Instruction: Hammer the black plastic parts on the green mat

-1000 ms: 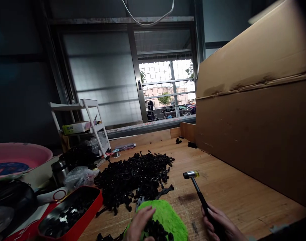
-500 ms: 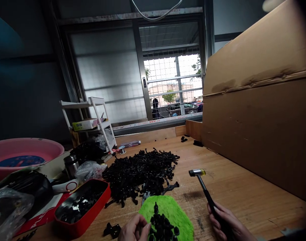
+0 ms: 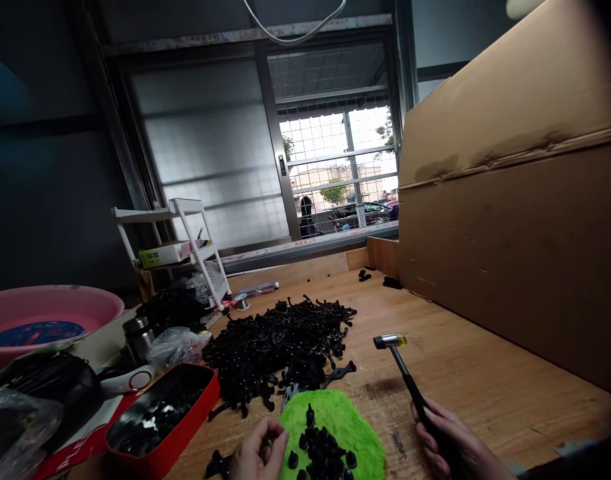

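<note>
The right hand [image 3: 453,443] grips the black handle of a small metal-headed hammer [image 3: 403,377], its head raised above the wooden bench [image 3: 465,373]. The left hand [image 3: 258,453], fingers curled with nothing visibly held, rests beside a fuzzy green pad [image 3: 348,427] carrying small black plastic pieces [image 3: 320,450].

**Lighting and picture quality, head view**

Room dim overall. Main light is daylight through the barred window [image 3: 343,177], which is overexposed, nearly white. Frosted panel [image 3: 210,160] beside it glows soft grey. Left wall and upper corners fall to near black. Wooden table [image 3: 465,373] takes a mild sheen; the hammer [image 3: 403,373] casts a soft, faint shadow below its head. Black parts pile [image 3: 280,343] shows small glints, detail otherwise lost. Wide-angle bending at the edges; cardboard box [image 3: 515,200] looms large. Bottom corners slightly soft, possibly motion blur.
</note>
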A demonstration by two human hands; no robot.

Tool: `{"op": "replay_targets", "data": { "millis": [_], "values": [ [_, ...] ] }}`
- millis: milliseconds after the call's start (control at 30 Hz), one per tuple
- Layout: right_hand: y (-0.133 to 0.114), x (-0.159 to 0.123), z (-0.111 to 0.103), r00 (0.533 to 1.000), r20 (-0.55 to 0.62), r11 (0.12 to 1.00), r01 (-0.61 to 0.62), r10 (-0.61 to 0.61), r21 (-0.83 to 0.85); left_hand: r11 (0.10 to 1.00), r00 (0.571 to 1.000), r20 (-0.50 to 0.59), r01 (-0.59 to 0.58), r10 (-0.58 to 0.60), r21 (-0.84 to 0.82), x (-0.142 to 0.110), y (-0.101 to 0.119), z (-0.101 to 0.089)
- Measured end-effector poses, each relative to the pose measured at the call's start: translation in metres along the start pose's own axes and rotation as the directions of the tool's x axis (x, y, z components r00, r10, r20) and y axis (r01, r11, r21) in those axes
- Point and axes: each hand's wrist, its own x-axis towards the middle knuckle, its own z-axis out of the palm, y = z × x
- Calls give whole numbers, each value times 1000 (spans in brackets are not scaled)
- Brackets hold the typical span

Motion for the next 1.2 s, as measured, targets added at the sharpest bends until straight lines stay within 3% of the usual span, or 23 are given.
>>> {"op": "replay_targets", "data": {
  "millis": [67,133,233,300,600,967,1200],
  "values": [
    [2,2,-2,1000,4,1000,6,-6,2,999,998,44,-41,40,28,11,20,-7],
    [3,4,-4,1000,6,1000,10,-10,3,991,979,162,-128,121,35,24,38,-10],
    [4,7,-6,1000,18,1000,15,-16,9,957,883,394,-288,256,23,38,52,-8],
    [4,8,-7,999,34,1000,9,-10,13,941,840,461,-336,287,27,42,52,-6],
    [2,4,-4,1000,8,1000,13,-14,20,946,932,303,-264,199,189,28,41,-16],
    [2,4,-3,1000,-8,1000,5,-5,21,942,954,134,-289,269,171,23,11,-13],
    [4,4,-4,1000,-1,1000,10,-10,29,929,958,161,-271,236,253,19,21,-13]
  ]
}}
